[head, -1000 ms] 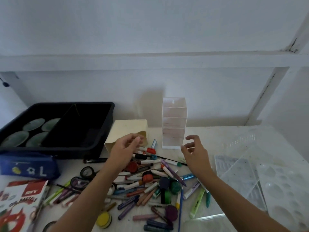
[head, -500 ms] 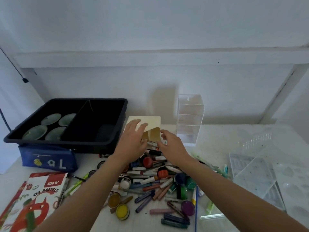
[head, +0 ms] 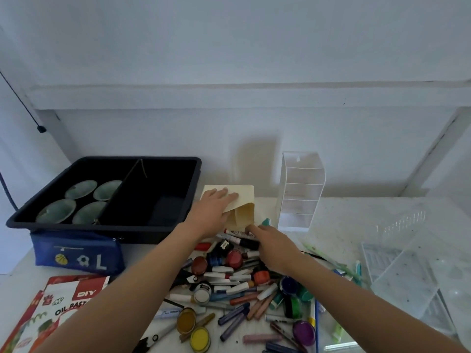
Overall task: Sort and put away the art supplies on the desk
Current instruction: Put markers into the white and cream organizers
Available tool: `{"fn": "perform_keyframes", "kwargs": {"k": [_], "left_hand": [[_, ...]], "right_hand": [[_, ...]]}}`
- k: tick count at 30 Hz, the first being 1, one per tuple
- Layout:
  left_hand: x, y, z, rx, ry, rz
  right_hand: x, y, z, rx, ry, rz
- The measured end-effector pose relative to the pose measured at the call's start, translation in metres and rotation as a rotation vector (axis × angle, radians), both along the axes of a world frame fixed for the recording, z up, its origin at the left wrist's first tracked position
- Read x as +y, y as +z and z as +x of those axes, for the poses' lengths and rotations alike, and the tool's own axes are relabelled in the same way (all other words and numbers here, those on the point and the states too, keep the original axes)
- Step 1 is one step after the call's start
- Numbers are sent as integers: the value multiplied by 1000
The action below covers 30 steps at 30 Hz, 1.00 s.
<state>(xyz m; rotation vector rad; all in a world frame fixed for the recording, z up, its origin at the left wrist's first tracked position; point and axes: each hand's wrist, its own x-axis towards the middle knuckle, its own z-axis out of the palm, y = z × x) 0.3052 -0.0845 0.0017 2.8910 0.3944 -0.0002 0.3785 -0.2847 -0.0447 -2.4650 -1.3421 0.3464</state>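
At the far left an oil-pastel box (head: 58, 301) and a blue pencil case (head: 76, 253) lay in front of a black tray (head: 142, 233). The left hand (head: 214, 210) rested flat, fingers straight, on a cream box (head: 244, 197) tipped on its side. The box's mouth faced the heap of markers, crayons and paint pots (head: 242, 284) on the worktop (head: 339, 225). The right hand (head: 275, 248) reached over that heap to the box's mouth; whether it gripped anything could not be told. A clear organiser (head: 300, 189) stood upright just right of the box, with clear trays (head: 407, 281) further right.

Dim, bluish, soft light (edges bowed, slight blur), faint wall shadows.
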Motion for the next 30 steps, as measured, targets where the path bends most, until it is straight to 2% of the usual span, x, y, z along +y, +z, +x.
{"fn": "perform_keyframes", "kwargs": {"k": [5, 11, 16, 18, 25, 30], "left_hand": [[-2, -7, -7, -238, 121, -89], [-5, -24, -10, -224, 259, -203], [-13, -25, -13, -262, 318, -286], [-16, -19, -15, -311, 314, -266], [-21, 29, -11, -524, 228, -161], [-15, 62, 3, -472, 133, -122]], "right_hand": [[-16, -7, 8, -72, 33, -17], [-6, -12, 5, -195, 4, 81], [4, -16, -1, -133, 24, 4], [2, -14, -1, -154, 54, 35], [-18, -8, 6, 41, 162, 110], [-21, -5, 8, 95, 183, 94]]}}
